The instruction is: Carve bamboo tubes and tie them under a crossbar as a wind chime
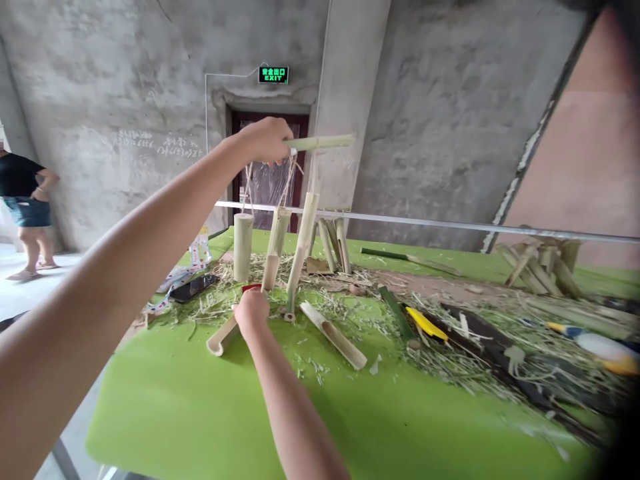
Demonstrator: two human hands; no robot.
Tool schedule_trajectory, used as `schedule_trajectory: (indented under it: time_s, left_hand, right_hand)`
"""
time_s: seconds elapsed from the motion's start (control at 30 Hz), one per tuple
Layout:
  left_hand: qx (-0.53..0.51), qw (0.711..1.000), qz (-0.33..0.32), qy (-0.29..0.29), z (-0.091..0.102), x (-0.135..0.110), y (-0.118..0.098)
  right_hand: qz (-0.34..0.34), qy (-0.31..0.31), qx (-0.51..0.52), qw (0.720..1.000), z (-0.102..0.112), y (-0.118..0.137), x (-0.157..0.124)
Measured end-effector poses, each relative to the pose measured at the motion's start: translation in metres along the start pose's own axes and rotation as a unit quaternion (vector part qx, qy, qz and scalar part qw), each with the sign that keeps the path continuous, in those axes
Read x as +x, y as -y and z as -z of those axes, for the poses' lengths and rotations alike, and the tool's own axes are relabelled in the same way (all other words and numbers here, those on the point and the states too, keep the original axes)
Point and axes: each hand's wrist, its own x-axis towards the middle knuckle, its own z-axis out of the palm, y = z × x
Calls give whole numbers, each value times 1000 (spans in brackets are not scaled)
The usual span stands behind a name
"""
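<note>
My left hand (pixel 263 141) is raised and shut around a thin green bamboo stick (pixel 320 142). Two bamboo tubes hang on strings below it, a wide one (pixel 243 247) and a slimmer, slanted one (pixel 276 243). My right hand (pixel 251 312) is low over the green table (pixel 300 413), gripping the end of a split bamboo tube (pixel 223 337), though its fingers hide the contact. A small red object (pixel 251 288) shows just beyond that hand. Another split bamboo piece (pixel 333 335) lies to its right, and a tall bamboo tube (pixel 301 250) leans nearby.
Bamboo shavings cover the table. A phone (pixel 193 288) and a printed ribbon (pixel 187 277) lie left, a yellow knife (pixel 425 323) right. Stacked bamboo pieces (pixel 540 270) stand far right. A metal rod (pixel 425 223) crosses the view. A person (pixel 27 207) stands at left.
</note>
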Motion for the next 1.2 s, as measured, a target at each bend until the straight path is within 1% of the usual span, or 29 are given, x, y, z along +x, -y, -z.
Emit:
schedule_trajectory:
  time_s: [0.1, 0.2, 0.27, 0.3, 0.37, 0.4, 0.43, 0.47, 0.5, 0.57, 0.6, 0.63, 0.67, 0.7, 0.73, 0.77, 0.8, 0.87, 0.93, 1.07, 1.2]
  left_hand:
    - [-15, 1000, 6, 20, 2, -1, 16]
    - [-14, 999, 24, 28, 5, -6, 27]
    - [-10, 999, 30, 29, 6, -9, 32]
    - [-9, 999, 28, 26, 7, -11, 34]
    - [-10, 999, 24, 20, 8, -14, 38]
    - [-10, 1000, 23, 19, 9, -15, 40]
    - [-11, 999, 23, 20, 10, -17, 41]
    - [-12, 999, 23, 26, 10, -19, 43]
    - [-15, 999, 20, 36, 11, -22, 43]
    - [-22, 998, 10, 58, 11, -27, 44]
    - [-26, 997, 3, 68, 11, -30, 44]
    - [-31, 997, -4, 76, 11, -33, 43]
    - [-37, 996, -10, 80, 10, -35, 42]
    - [-43, 996, -16, 82, 9, -37, 41]
    - [-48, 995, -22, 83, 8, -38, 40]
    - [-53, 995, -28, 83, 6, -39, 39]
    - [-57, 994, -35, 83, 5, -39, 38]
    - [-65, 993, -51, 82, 2, -40, 35]
    - [-73, 992, -70, 78, 0, -42, 31]
    - [-69, 991, -96, 68, -5, -46, 20]
    - [-70, 988, -118, 67, -10, -46, 12]
  right_hand:
    - [-13, 25, 35, 999, 2, -4, 9]
    - [-29, 87, 106, 990, 11, -19, 8]
    - [-31, 138, 185, 973, 20, -33, 0]
    - [-25, 163, 234, 958, 25, -41, -5]
    - [-1, 211, 381, 900, 37, -58, -20]
    - [29, 230, 438, 868, 44, -66, -29]
    - [46, 221, 470, 853, 53, -75, -38]
    - [56, 212, 478, 850, 62, -83, -47]
    - [70, 200, 479, 852, 71, -90, -55]
    - [116, 162, 464, 863, 94, -101, -65]
    - [142, 130, 441, 877, 106, -105, -67]
    - [160, 81, 410, 894, 118, -107, -66]
    - [169, 22, 373, 912, 129, -108, -63]
    - [171, -40, 341, 923, 140, -107, -57]
    - [172, -94, 320, 927, 150, -106, -51]
    - [178, -135, 316, 922, 158, -104, -43]
    - [186, -163, 325, 913, 165, -102, -35]
    - [206, -186, 363, 890, 175, -98, -20]
    - [211, -191, 395, 874, 181, -96, -9]
    - [225, -204, 411, 860, 187, -92, 1]
    - [245, -216, 405, 854, 196, -91, -2]
